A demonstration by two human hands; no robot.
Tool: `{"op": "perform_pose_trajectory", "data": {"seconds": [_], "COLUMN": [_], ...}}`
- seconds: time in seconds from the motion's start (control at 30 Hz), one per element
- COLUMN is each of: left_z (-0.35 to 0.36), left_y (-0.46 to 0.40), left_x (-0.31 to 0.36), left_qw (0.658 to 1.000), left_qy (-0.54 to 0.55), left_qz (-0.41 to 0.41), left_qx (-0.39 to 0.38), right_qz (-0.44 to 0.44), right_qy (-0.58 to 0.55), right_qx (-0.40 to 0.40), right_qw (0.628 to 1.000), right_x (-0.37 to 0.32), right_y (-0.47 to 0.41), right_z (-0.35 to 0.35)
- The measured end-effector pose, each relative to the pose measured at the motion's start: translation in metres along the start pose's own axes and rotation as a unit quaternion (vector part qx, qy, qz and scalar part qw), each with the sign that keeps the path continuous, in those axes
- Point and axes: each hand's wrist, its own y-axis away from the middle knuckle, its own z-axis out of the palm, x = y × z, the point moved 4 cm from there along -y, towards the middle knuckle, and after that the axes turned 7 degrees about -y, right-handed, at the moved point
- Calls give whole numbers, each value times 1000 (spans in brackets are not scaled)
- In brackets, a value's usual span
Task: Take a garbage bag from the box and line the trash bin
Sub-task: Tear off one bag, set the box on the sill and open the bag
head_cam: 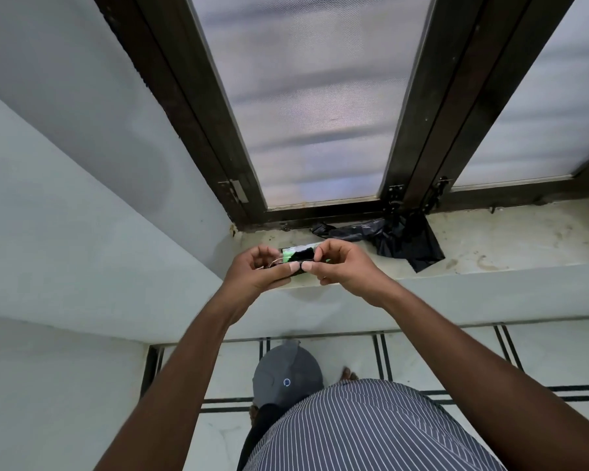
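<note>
A small green and white box of garbage bags point(295, 254) is held over the window sill point(490, 246), with black bag material showing at its open side. My left hand point(255, 271) grips the box from the left. My right hand point(340, 263) pinches the black bag at the box between thumb and fingers. A grey trash bin with a lid point(286, 375) stands on the floor below, close to my body. A loose black garbage bag point(398, 241) lies crumpled on the sill just behind my right hand.
A dark-framed window with frosted panes point(320, 113) rises behind the sill. A white wall point(65, 198) closes in on the left. The tiled floor point(439, 355) shows black stripes.
</note>
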Motion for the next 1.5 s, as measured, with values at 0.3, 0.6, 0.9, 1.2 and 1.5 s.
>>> {"op": "perform_pose_trajectory", "data": {"seconds": [0.3, 0.6, 0.9, 1.2, 1.5], "left_z": [-21, -23, -9, -4, 16], "left_y": [-9, -1, -29, -38, -57], "left_x": [-5, 2, 5, 14, -10], "left_qw": [975, 874, 895, 897, 987], "left_qy": [-131, -366, -390, -336, -89], "left_qz": [40, 100, 123, 81, 6], "left_qx": [174, 303, 178, 275, 136], "right_qz": [-108, -136, -150, -172, -158], "right_qy": [422, 685, 509, 457, 458], "right_qx": [116, -9, -6, 121, 103], "right_qw": [893, 716, 848, 864, 869], "right_x": [4, 28, 13, 11, 17], "right_y": [-58, -84, -63, -49, -42], "right_z": [2, 22, 17, 7, 11]}}
